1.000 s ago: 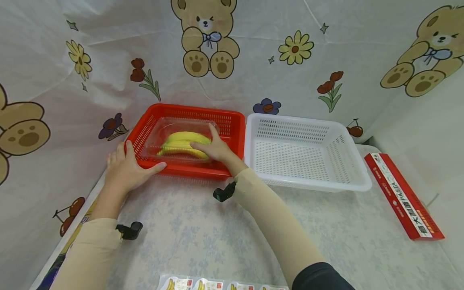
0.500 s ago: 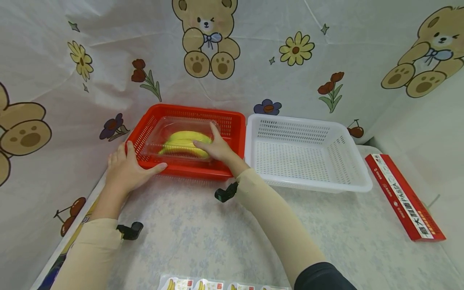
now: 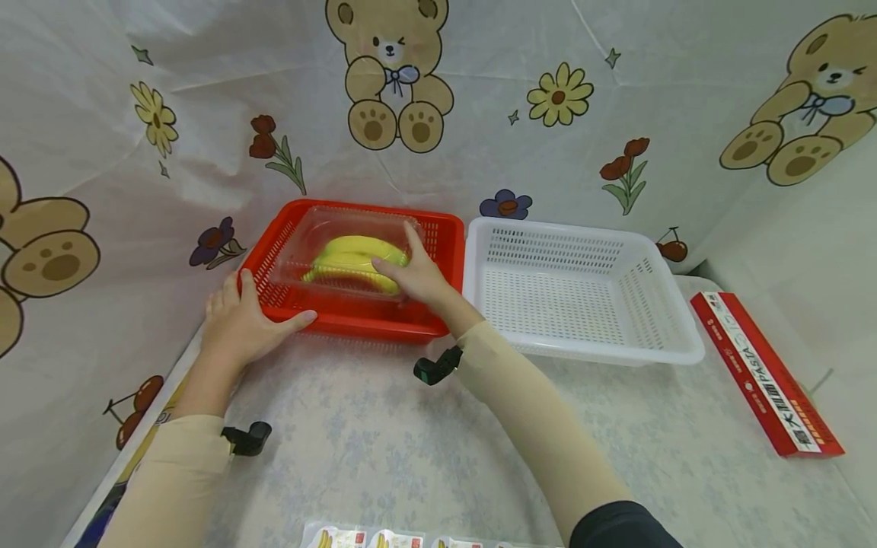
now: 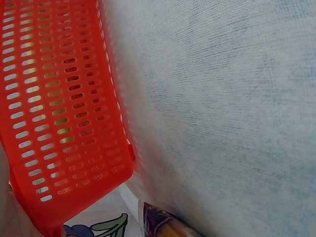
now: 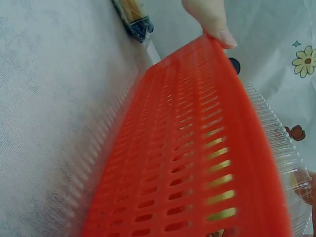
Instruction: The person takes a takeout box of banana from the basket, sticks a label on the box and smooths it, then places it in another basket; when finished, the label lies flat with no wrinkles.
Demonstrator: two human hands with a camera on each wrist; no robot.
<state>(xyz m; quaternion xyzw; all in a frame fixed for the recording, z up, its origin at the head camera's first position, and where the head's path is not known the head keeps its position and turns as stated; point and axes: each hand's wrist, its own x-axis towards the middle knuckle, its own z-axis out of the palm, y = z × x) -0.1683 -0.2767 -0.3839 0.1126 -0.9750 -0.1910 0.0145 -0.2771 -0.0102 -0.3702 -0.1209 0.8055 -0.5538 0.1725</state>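
A red perforated basket [image 3: 363, 327] stands on the table at the back, left of centre. Inside it a clear plastic box [image 3: 296, 247] holds yellow bananas [image 3: 356, 255]. My right hand [image 3: 425, 280] grips the box's right end, thumb towards the front and index finger towards the back. At the basket's front left corner my left hand [image 3: 236, 318] holds the rim, its thumb along the front edge. The right wrist view has the clear box [image 5: 281, 143] standing above the basket rim. Yellow shows through the slots of the basket wall [image 4: 64, 108] in the left wrist view.
A white perforated basket [image 3: 555, 304] stands right beside the red one. Further right lies a long red pasta box [image 3: 760, 373]. A strip of banana-print labels [image 3: 397, 537] lies at the table's front edge. A bear-print cloth [image 3: 479, 46] hangs behind.
My right hand has raised the clear box with the bananas slightly, shifting it a little right and towards the back. My left hand stays on the basket corner.
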